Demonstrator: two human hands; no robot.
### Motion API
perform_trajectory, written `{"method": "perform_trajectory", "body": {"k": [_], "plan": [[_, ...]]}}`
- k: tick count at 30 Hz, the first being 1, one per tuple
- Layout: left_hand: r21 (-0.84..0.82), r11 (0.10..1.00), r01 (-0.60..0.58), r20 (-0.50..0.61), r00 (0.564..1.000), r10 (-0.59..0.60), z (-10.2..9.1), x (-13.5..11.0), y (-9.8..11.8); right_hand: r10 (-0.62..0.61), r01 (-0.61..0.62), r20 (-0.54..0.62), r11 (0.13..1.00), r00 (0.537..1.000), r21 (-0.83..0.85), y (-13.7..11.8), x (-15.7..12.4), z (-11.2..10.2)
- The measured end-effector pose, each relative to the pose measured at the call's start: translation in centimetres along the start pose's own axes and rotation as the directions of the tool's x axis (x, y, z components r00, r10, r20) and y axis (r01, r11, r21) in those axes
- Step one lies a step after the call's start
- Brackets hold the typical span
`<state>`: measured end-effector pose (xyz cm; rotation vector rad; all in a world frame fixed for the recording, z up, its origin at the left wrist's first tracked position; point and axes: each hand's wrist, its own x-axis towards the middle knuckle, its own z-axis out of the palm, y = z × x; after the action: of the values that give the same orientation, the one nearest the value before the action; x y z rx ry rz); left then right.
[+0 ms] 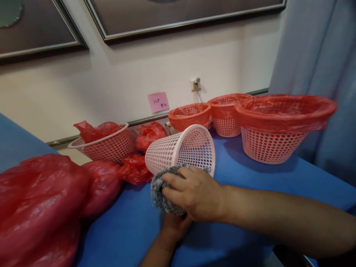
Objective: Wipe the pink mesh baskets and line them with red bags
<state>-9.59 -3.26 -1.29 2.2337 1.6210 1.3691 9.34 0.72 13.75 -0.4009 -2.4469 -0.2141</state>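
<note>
A pale pink perforated plastic wastebasket lies tipped on its side above the blue table, its open mouth turned to the right. My right hand is closed on a fuzzy grey cloth, which touches or lies very near the basket's lower side. Below it is my left hand, its fingers hidden behind the cloth and my right hand, so whether it grips the basket cannot be seen. Crumpled red plastic bags lie just left of the basket.
Wastebaskets lined with red bags stand at the right: a large one, a middle one and a partly hidden one. Another basket holds a red bag at left. Bulging red bags fill the near left of the blue table.
</note>
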Motion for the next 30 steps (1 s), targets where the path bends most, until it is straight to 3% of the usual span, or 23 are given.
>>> {"method": "perform_trajectory", "body": {"k": [3, 6, 8, 10, 12, 14, 15, 17, 19, 20, 22, 24, 26, 30], "plan": [[-0.032, 0.995, -0.096, 0.073, 0.992, 0.098, -0.2, 0.9, 0.8, 0.180, -0.167, -0.105, 0.978, 0.978, 0.123, 3.4, 0.7, -0.6], [-0.022, 0.989, -0.146, 0.053, 0.988, 0.147, -0.3, 1.6, 1.4, 0.422, -0.388, -0.243, 0.905, 0.874, 0.174, 7.9, 1.9, -1.6], [-0.020, 0.985, -0.171, 0.036, 0.984, 0.172, -0.3, 1.6, 1.5, 0.502, -0.478, -0.300, 0.865, 0.811, 0.153, 9.0, 2.4, -1.7], [-0.029, 0.981, -0.191, 0.039, 0.981, 0.192, -0.4, 1.4, 1.4, 0.417, -0.408, -0.322, 0.908, 0.850, 0.100, 8.1, 2.3, -1.3], [-0.038, 0.978, -0.203, 0.048, 0.978, 0.204, -0.4, 1.3, 1.3, 0.204, -0.202, -0.294, 0.979, 0.934, 0.040, 6.0, 1.8, -0.5], [-0.046, 0.979, -0.197, 0.058, 0.978, 0.199, -0.3, 1.2, 1.2, 0.051, -0.047, -0.262, 0.999, 0.964, 0.021, 4.3, 1.3, 0.2], [-0.046, 0.981, -0.188, 0.055, 0.980, 0.191, -0.3, 1.2, 1.2, 0.034, -0.026, -0.266, 0.999, 0.963, 0.035, 4.1, 1.2, 0.5], [-0.038, 0.984, -0.174, 0.038, 0.984, 0.175, -0.3, 1.4, 1.4, 0.128, -0.100, -0.322, 0.990, 0.938, 0.101, 5.4, 1.3, 0.7], [-0.033, 0.985, -0.172, 0.028, 0.985, 0.173, -0.3, 1.6, 1.6, 0.332, -0.269, -0.381, 0.940, 0.863, 0.210, 8.7, 1.7, 0.5], [-0.035, 0.984, -0.175, 0.029, 0.984, 0.176, -0.3, 1.6, 1.6, 0.459, -0.377, -0.383, 0.885, 0.802, 0.273, 10.7, 1.8, 0.4], [-0.043, 0.982, -0.182, 0.036, 0.982, 0.183, -0.3, 1.7, 1.7, 0.709, -0.592, -0.295, 0.700, 0.640, 0.399, 14.7, 1.9, 0.3], [-0.046, 0.982, -0.184, 0.035, 0.982, 0.186, -0.3, 1.7, 1.6, 0.874, -0.703, -0.144, 0.463, 0.465, 0.540, 17.7, 1.2, 0.8], [-0.052, 0.981, -0.185, 0.041, 0.982, 0.187, -0.3, 1.6, 1.7, 0.941, -0.727, -0.034, 0.283, 0.337, 0.626, 19.3, -0.3, 2.1], [-0.079, 0.982, -0.173, 0.065, 0.982, 0.178, -0.3, 1.6, 1.9, 0.977, -0.733, 0.112, 0.060, 0.184, 0.678, 18.3, -4.8, 6.3]]}}
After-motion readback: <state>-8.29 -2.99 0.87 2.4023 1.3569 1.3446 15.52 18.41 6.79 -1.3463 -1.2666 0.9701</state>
